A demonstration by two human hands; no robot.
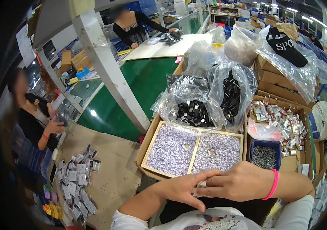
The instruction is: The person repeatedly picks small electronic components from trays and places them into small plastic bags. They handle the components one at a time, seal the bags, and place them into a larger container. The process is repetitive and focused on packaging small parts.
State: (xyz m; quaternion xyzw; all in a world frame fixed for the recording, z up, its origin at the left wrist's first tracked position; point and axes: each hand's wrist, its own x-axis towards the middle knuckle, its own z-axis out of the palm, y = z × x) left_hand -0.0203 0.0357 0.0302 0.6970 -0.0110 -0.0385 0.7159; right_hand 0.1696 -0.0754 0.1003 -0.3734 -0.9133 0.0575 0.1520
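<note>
My left hand point(180, 188) and my right hand point(234, 182) meet just in front of the near edge of a wooden tray point(171, 174). Between them shows a sliver of a small, pale, clear-looking thing point(200, 187), mostly covered by fingers. The right fingers are bent together in a pinch, reaching into the gap between the left thumb and forefinger. The left hand's other fingers are hidden. Two compartments of the tray hold many tiny whitish-violet pieces point(173, 147). Beside it, a blue bin point(277, 144) contains small dark metal parts point(263, 157).
Plastic bags of black USB-plug pieces point(196, 113) stand behind the tray. On the right, a carton point(305, 132) contains white wired packs point(282, 119). Packed pieces point(77, 176) lie on cardboard at left. A post point(106, 65) rises by the green belt point(148, 84); two people work beyond.
</note>
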